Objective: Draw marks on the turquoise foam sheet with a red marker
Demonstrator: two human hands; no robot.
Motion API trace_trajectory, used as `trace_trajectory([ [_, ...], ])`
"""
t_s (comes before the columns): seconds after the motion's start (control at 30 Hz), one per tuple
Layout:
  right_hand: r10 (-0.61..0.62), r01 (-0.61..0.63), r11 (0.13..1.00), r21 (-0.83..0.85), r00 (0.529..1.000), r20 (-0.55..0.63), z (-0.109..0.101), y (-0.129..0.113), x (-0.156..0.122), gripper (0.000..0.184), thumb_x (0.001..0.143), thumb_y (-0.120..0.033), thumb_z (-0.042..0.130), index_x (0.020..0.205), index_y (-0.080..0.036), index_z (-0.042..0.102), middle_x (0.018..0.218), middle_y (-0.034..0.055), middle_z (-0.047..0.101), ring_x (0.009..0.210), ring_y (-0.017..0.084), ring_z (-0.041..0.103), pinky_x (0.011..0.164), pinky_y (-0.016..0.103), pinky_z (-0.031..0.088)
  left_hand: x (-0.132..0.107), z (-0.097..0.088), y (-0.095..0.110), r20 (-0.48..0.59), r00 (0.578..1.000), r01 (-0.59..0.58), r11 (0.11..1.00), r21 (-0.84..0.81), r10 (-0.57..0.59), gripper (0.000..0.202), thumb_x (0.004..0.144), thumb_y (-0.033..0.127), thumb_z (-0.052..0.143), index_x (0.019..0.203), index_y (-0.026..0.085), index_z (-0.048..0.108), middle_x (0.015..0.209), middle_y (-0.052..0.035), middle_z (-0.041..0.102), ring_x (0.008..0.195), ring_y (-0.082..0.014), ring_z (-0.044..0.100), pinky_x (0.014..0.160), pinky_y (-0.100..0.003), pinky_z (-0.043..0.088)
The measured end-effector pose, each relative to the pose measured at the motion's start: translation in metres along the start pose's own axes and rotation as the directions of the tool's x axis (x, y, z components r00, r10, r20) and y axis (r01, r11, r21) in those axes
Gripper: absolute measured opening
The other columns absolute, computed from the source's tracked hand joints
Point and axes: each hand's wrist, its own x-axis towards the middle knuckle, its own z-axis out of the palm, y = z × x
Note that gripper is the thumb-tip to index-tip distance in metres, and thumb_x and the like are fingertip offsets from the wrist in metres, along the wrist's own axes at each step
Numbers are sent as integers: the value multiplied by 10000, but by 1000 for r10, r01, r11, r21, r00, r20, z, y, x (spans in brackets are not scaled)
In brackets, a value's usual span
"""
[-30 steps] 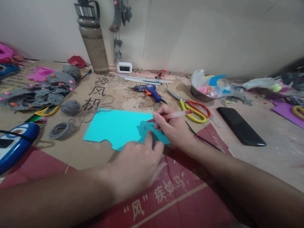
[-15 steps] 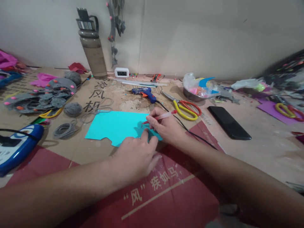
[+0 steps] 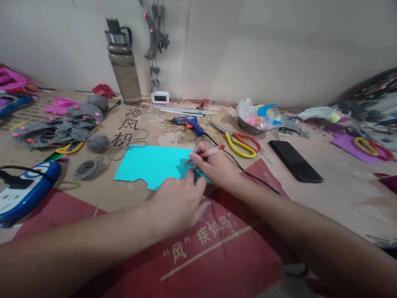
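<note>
A bright turquoise sheet with a notch cut in its lower edge lies flat on the cardboard. My right hand is closed around a red-tipped pen, whose point meets the sheet near its right end. Resting on the lower right part of the sheet, my left hand has its fingers apart and holds nothing. Part of the sheet's right side is hidden under both hands. Whatever mark lies under the pen point is too small to make out.
Behind the sheet lie a blue glue gun and scissors. A black phone is to the right. Grey yarn, felt pieces and a power strip lie left. A bottle stands against the wall.
The view has shifted slightly, so the background sits a little differently. Both hands stay in nearly the same place on the sheet, with the pen still held.
</note>
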Motion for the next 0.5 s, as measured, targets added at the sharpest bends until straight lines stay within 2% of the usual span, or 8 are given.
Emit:
trace_trajectory([
  [0.27, 12, -12, 1000, -1, 1000, -5, 1, 2, 0, 208, 902, -384, 485, 789, -211, 504, 689, -1, 608, 618, 129, 561, 584, 256, 414, 0, 3, -1, -61, 998, -14, 999, 32, 16, 355, 921, 427, 380, 1111, 148, 489, 1187, -188, 555, 827, -300, 646, 590, -401, 543],
  [0.5, -30, 46, 987, 155, 994, -105, -7, 3, -1, 208, 905, -410, 487, 849, -212, 517, 691, -22, 567, 628, 113, 543, 595, 242, 424, 0, 1, -2, -131, 991, -35, 998, 58, 42, 308, 921, 403, 394, 1033, 147, 524, 1151, -176, 586, 725, -277, 644, 534, -402, 538],
])
